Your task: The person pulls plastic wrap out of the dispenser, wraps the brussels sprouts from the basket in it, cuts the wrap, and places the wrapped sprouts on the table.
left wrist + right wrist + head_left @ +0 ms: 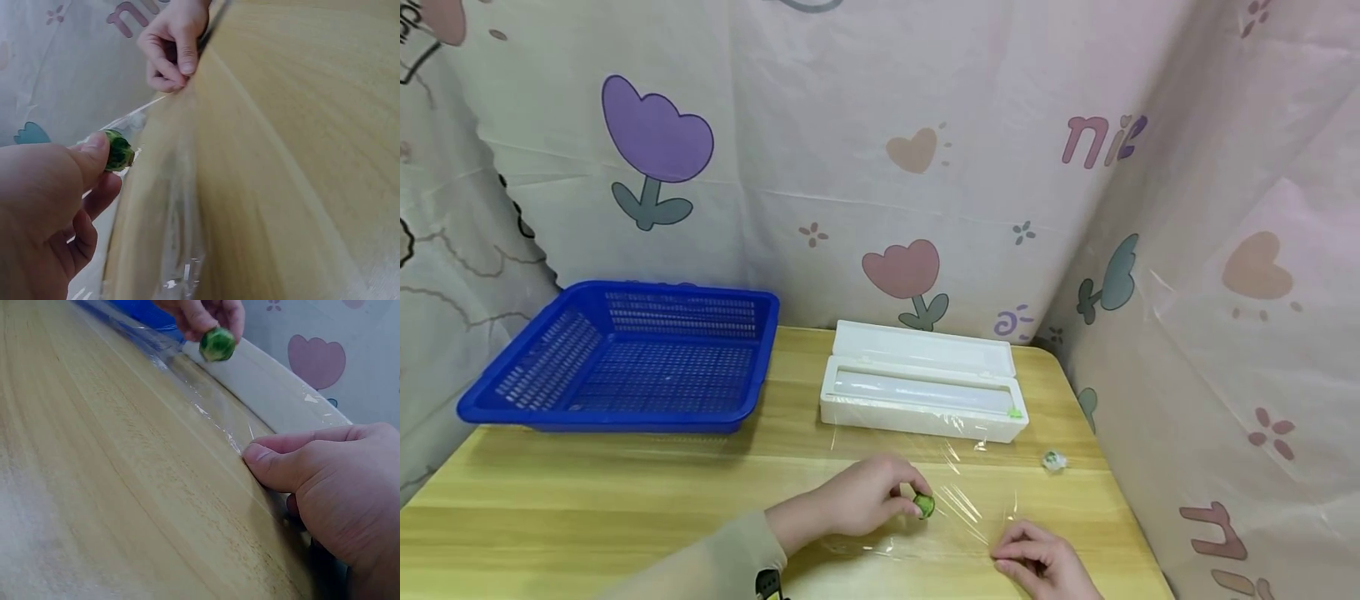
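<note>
Between thumb and fingers, my left hand pinches a small green Brussels sprout over a sheet of clear plastic wrap. The right wrist view shows the Brussels sprout with its paler cut end. At the sheet's near right corner, my right hand pinches the film's edge between thumb and index finger. The wrap runs out from a white dispenser box that stands behind the hands with its lid raised. Inside the box lies the roll.
A blue plastic basket stands on the wooden table at the back left. Near the table's right edge lies a small plastic-wrapped bundle with something green inside. A printed curtain hangs behind and along the sides.
</note>
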The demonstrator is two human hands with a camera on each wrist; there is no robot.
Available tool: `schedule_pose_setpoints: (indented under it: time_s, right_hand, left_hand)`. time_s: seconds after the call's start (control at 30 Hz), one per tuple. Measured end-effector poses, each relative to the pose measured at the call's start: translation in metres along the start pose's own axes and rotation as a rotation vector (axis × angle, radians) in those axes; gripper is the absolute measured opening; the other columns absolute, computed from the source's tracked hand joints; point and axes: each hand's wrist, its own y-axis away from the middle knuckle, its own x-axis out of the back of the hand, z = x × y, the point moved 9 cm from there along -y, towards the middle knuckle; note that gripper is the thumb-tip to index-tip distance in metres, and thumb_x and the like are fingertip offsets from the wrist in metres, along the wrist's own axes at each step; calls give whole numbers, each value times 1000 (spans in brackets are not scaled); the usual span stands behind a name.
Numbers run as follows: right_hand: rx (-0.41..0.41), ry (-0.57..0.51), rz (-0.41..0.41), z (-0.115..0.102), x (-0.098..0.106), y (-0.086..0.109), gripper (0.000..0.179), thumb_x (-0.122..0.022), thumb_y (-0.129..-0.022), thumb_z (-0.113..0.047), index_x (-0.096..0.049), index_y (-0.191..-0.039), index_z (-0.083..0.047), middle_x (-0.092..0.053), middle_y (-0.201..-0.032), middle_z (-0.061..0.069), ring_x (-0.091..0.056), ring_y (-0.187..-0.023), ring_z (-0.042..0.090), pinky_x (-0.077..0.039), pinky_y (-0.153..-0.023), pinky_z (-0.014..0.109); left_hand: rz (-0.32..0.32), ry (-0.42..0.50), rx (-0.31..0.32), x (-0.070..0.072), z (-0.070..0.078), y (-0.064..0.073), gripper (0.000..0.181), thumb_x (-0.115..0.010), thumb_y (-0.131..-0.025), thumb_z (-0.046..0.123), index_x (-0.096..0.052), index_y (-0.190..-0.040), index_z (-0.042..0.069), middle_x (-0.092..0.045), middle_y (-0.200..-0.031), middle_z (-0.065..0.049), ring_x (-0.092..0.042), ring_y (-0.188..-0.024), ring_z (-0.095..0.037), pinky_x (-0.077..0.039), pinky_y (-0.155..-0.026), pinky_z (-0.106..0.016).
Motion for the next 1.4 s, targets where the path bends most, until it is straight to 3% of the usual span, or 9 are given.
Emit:
schedule_pose_setpoints:
  time_s: [0.17, 0.37, 0.67, 0.97, 1.4]
  right_hand:
    - [32, 13, -48, -3, -3, -1, 28, -78, -91, 5, -81, -115, -12, -67, -108, -1, -56, -70, 1, -49, -51, 21]
    - [-10, 34, -77, -3, -4, -2, 25, -79, -94, -3, -81, -117, -11, -66, -110, -4, -54, -71, -2, -49, -51, 21]
    - [-74, 51, -10, 1, -3, 1, 20, -80, -93, -4, -83, -109, -16, -67, -105, -6, -55, -68, 2, -48, -50, 22]
    - [-3, 50, 24, -3, -3, 1, 27, -82, -88, 4, -82, -104, -18, -67, -102, -4, -54, -67, 2, -46, -49, 20]
    - [24, 32, 52, -2, -2, 1, 30, -81, -87, 8, -81, -103, -18, -67, -100, -2, -53, -65, 2, -44, -48, 18]
  left_hand:
    - [-35, -48, 21, -8, -8, 2, 18, -80, -96, 28, -78, -114, 24, -72, -107, 20, -65, -90, 7, -54, -81, -19]
    - [-52, -58, 18, -16, -10, 2, 20, -78, -97, 31, -77, -116, 24, -71, -108, 21, -64, -91, 8, -54, -82, -18]
    - [-56, -106, 36, -12, -11, 1, 21, -79, -98, 32, -78, -116, 22, -69, -108, 20, -60, -84, 7, -52, -77, -18]
    - [-56, -110, 31, -7, -11, 2, 22, -80, -97, 32, -78, -118, 23, -70, -111, 18, -61, -86, 6, -53, -81, -20]
    - [-38, -97, 17, -3, -15, 5, 24, -81, -96, 34, -78, -117, 21, -70, -110, 19, -62, -87, 6, -52, -83, -19]
